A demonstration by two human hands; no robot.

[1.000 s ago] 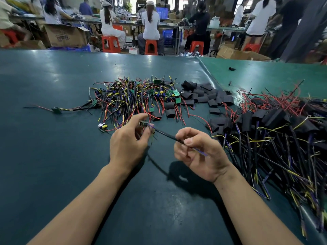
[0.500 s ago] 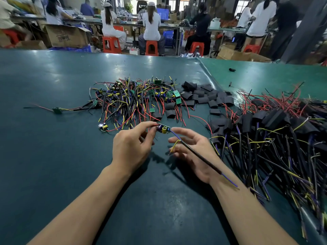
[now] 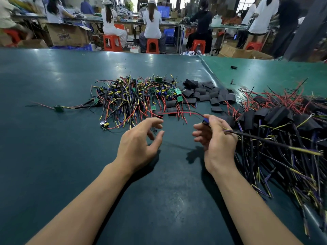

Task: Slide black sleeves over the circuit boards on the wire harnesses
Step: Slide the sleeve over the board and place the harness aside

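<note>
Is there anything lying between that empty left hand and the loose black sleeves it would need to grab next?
Yes. Between the left hand and the black sleeves lie red wires straggling from the unsleeved harness pile. The nearest sleeves sit among those wires. The right hand holds a harness off to the side.

We find only one piece of print: dark lettering on the side of the open cardboard box (image 3: 66, 34) that stands on the floor beyond the table's far left edge. It appears upside down and too blurred for us to read. Nothing on the boards or sleeves is legible to us.
</note>
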